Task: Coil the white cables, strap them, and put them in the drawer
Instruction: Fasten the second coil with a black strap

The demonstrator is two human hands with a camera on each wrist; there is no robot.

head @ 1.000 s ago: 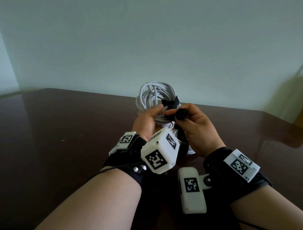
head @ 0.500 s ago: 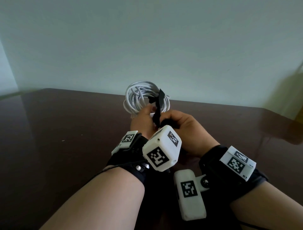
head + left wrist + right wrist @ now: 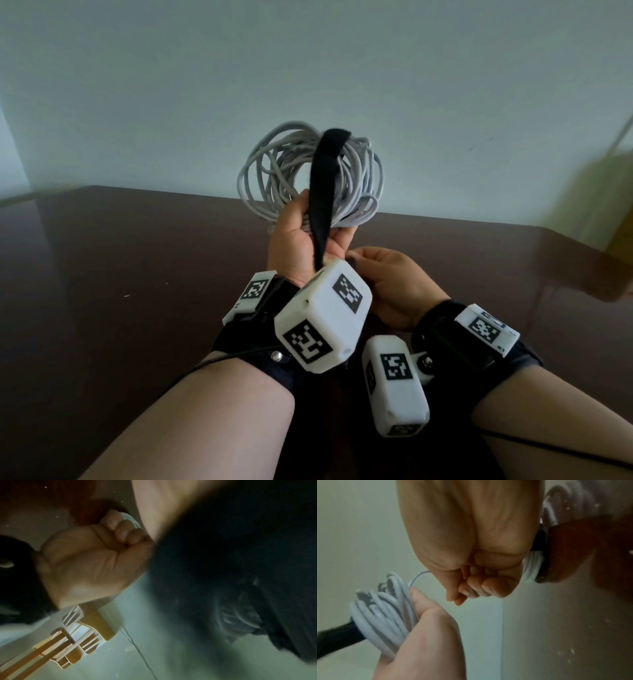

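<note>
My left hand (image 3: 301, 233) grips a coil of white cable (image 3: 361, 178) and holds it up above the dark table (image 3: 120, 274). A black strap (image 3: 325, 192) loops over the top of the coil and runs straight down across my left palm. Its lower end is hidden behind the left wrist camera. Just to the right, my right hand (image 3: 363, 263) has its fingers curled tight and seems to pinch that end. The right wrist view shows the right fist (image 3: 471, 591) above my left hand (image 3: 428, 628), the coil (image 3: 382, 612) and the strap (image 3: 332, 635).
The glossy brown table stretches wide to the left and right of my hands and ends at a pale wall (image 3: 342, 68). A yellowish object (image 3: 609, 205) stands blurred at the far right. Light wooden furniture (image 3: 68, 642) on the floor shows in the left wrist view.
My left hand has raised the coil higher. The strap, bunched beside the coil before, is now drawn out long and straight. My right hand has dropped lower and toward me.
</note>
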